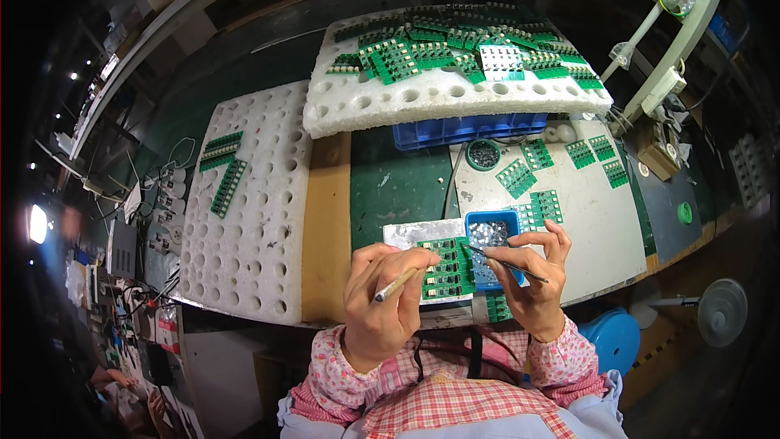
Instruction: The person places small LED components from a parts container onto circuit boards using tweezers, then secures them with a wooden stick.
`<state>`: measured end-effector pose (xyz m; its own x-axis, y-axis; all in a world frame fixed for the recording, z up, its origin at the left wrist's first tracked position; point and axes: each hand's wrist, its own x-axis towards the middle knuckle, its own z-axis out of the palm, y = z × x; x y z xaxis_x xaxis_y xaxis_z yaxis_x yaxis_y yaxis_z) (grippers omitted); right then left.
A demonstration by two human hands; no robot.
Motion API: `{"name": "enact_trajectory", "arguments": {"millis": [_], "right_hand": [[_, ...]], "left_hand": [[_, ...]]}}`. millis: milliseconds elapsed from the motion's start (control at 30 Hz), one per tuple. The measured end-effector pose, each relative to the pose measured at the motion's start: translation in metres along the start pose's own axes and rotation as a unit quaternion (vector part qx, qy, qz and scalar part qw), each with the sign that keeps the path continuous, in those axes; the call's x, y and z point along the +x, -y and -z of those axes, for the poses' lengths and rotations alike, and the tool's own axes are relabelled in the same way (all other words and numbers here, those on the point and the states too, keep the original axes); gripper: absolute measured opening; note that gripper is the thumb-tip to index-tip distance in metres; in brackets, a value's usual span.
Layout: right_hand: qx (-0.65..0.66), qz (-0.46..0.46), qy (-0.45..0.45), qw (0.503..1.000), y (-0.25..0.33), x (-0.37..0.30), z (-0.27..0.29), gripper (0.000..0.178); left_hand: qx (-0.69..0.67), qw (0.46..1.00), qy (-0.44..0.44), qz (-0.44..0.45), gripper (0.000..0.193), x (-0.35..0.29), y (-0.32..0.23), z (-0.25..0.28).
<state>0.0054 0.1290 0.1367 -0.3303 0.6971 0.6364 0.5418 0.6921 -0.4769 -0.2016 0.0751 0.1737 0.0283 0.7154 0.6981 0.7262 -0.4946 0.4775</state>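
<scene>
My left hand (382, 293) is closed round a pale, pen-like stick (396, 284), its fingertips at the top left of a green circuit board (445, 283). That board carries rows of black and white components and lies on a white block (406, 234) close in front of me. Between the fingers of my right hand (532, 276) is a thin dark tool that looks like tweezers (520, 269). Its tip points left over a small blue bin (502, 215), which holds many small shiny parts (487, 233). The bin stands against the board's right side.
A foam slab (382, 110) piled with circuit boards (390, 58) rests on a blue crate (471, 132). Another foam slab (244, 248) with holes lies left. Several boards (515, 178) and a round green dish (483, 155) sit beyond the bin. A blue stool (611, 340) stands right.
</scene>
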Motion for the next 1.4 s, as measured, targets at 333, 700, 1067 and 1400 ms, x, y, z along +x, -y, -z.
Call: {"name": "enact_trajectory", "arguments": {"millis": [333,700,1067,1400], "right_hand": [[-0.006,0.004,-0.002,1.0,-0.0003,-0.0004,-0.0006,0.026],[-0.011,-0.002,0.003,1.0,0.0013,0.0002,0.0002,0.027],[-0.01,-0.006,0.002,1.0,0.0029,0.0006,0.0006,0.026],[-0.012,-0.012,-0.002,1.0,0.0051,0.0007,0.0005,0.025]], "left_hand": [[0.003,1.0,0.004,-0.001,0.013,0.0,0.0008,0.001],[-0.016,0.999,0.003,0.033,0.012,-0.0009,-0.0023,0.001],[-0.001,1.0,0.005,0.001,0.015,-0.001,0.0016,0.001],[-0.004,1.0,0.005,-0.006,0.015,-0.0018,0.0025,-0.0008]]}}
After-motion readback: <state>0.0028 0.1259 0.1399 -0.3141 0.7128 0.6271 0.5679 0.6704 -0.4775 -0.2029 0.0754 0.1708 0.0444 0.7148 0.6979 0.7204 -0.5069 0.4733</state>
